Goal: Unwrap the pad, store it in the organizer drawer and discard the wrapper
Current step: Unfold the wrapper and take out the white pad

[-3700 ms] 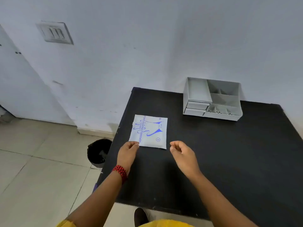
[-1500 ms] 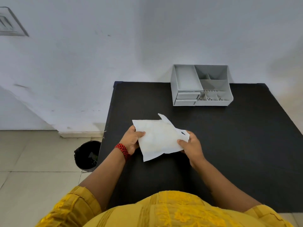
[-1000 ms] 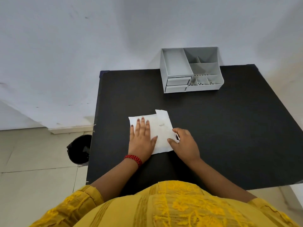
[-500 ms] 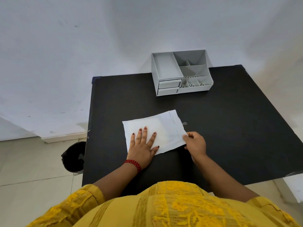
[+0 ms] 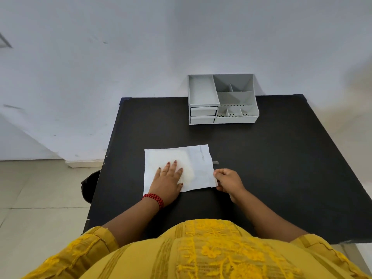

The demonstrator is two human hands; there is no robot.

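Observation:
A white wrapper (image 5: 198, 164) lies spread flat on the black table (image 5: 281, 168), with the pad showing as a raised bulge under its left half. My left hand (image 5: 168, 182) presses flat on that bulge, fingers spread. My right hand (image 5: 228, 181) pinches the wrapper's right edge near the lower corner. The grey organizer (image 5: 221, 99) stands at the back of the table against the wall, with two shut drawers (image 5: 203, 115) stacked at its front left.
A black waste bin (image 5: 88, 186) sits on the tiled floor just left of the table, partly hidden by the table edge. A small grey scrap (image 5: 215, 162) lies on the table right of the wrapper. The white wall rises directly behind the organizer.
The wrapper went from lifted between both hands to lying flat. My left hand pressed down on it while my right hand drew the right flap outward, unfolding it wider.

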